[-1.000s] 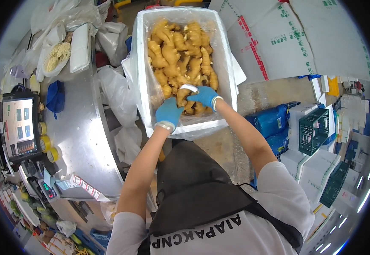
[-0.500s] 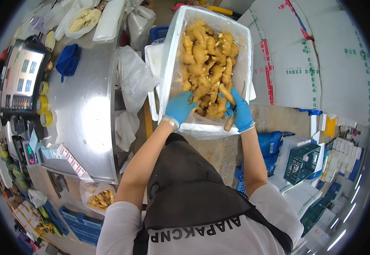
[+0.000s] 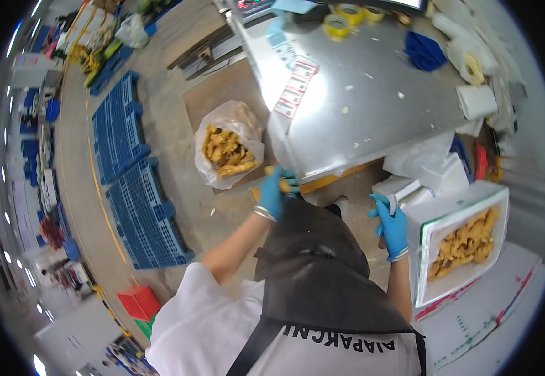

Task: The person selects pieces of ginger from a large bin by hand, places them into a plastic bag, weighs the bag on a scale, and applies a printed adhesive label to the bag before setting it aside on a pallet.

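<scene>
My left hand [image 3: 273, 195], in a blue glove, is closed around a piece of ginger [image 3: 285, 186], most of it hidden by the fingers. Just left of that hand is a clear plastic bag [image 3: 251, 122], open at the top, with ginger pieces [image 3: 225, 150] inside. My right hand [image 3: 392, 230], also gloved in blue, grips a small tool with a brown handle [image 3: 382, 242]; its working end does not show clearly. Beside the right hand stands a white foam box [image 3: 418, 263] lined with plastic, where more ginger [image 3: 466, 243] lies piled.
A steel table [image 3: 372, 103] with a label strip [image 3: 295, 89], tape rolls [image 3: 337, 26] and a blue cloth [image 3: 424, 51] is ahead. The bag stands on brown cardboard [image 3: 200, 100]. Blue pallets [image 3: 141, 216] and a red bin [image 3: 138, 303] are to the left.
The view has swung left from the foam box toward the bag. My left hand has left the box and now holds ginger near the bag. The right hand is outside the box, keeping the brown-handled tool.
</scene>
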Motion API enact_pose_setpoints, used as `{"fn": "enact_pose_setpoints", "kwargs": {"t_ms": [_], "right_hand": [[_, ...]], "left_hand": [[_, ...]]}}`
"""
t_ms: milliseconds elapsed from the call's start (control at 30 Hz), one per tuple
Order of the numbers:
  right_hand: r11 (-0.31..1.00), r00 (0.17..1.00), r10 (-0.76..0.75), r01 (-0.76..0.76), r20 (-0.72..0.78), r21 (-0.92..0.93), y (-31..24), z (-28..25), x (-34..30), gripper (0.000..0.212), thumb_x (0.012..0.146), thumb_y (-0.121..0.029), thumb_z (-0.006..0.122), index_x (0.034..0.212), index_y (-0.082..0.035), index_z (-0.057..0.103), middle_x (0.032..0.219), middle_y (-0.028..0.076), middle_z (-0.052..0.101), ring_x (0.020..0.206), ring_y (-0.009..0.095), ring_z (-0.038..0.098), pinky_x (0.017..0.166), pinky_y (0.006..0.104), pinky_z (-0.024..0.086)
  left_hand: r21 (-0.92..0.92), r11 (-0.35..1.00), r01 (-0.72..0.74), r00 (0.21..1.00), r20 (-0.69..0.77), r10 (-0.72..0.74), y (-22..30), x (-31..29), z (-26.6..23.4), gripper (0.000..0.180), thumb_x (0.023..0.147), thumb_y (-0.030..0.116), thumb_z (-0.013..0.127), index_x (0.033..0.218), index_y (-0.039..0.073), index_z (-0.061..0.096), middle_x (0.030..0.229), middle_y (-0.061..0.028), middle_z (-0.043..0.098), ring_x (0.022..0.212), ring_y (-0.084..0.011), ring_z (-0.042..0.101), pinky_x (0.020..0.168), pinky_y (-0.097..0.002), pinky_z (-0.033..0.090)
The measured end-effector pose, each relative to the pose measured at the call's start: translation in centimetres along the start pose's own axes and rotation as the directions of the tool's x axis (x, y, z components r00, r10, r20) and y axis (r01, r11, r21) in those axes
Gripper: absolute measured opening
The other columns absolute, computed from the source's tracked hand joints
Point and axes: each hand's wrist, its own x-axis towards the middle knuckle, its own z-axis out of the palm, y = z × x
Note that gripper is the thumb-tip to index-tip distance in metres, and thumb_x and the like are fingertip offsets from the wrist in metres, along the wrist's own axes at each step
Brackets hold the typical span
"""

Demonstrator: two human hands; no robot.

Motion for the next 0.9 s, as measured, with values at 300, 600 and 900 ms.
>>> {"fn": "enact_pose_setpoints", "kwargs": {"t_ms": [300, 600, 900], "right_hand": [[0.952, 0.862, 0.272, -0.178, 0.429, -0.247, -8.2, 17.2, 2.9, 0.037, 0.096, -0.031, 0.058, 0.124, -0.006, 0.063, 0.083, 0.005, 0.065, 0.057, 0.006, 0.050, 0.051, 0.0212, 0.045], [0.980, 0.967, 0.190, -0.197, 0.172, 0.027, -1.4, 16.0, 12.5, 0.050, 0.089, -0.017, 0.061, 0.136, -0.005, 0.047, 0.089, 0.008, 0.062, 0.065, 0.012, 0.059, 0.059, 0.0283, 0.052], [0.539, 0.895, -0.394, 0.042, -0.209, -0.841, -1.2, 6.4, 26.4, 0.064, 0.084, -0.002, 0.049, 0.145, -0.015, 0.040, 0.118, 0.022, 0.056, 0.102, 0.039, 0.058, 0.091, 0.0437, 0.046]], "left_hand": [[0.204, 0.970, -0.134, 0.891, -0.403, 0.208, 2.3, 17.3, -29.1, 0.030, 0.093, 0.028, 0.061, 0.107, 0.001, 0.058, 0.104, -0.0153, 0.063, 0.093, -0.0277, 0.062, 0.079, -0.0387, 0.055], [-0.036, 0.998, 0.047, 0.989, -0.140, -0.052, 9.5, 6.1, -19.3, 0.031, 0.095, 0.025, 0.058, 0.117, 0.005, 0.062, 0.100, -0.0116, 0.068, 0.090, -0.0191, 0.066, 0.077, -0.0307, 0.054], [0.815, 0.578, 0.050, 0.466, -0.531, 0.708, 6.6, 3.5, -23.0, 0.068, 0.075, 0.032, 0.080, 0.126, -0.004, 0.052, 0.124, -0.0211, 0.055, 0.113, -0.0334, 0.053, 0.096, -0.0438, 0.043]]}}
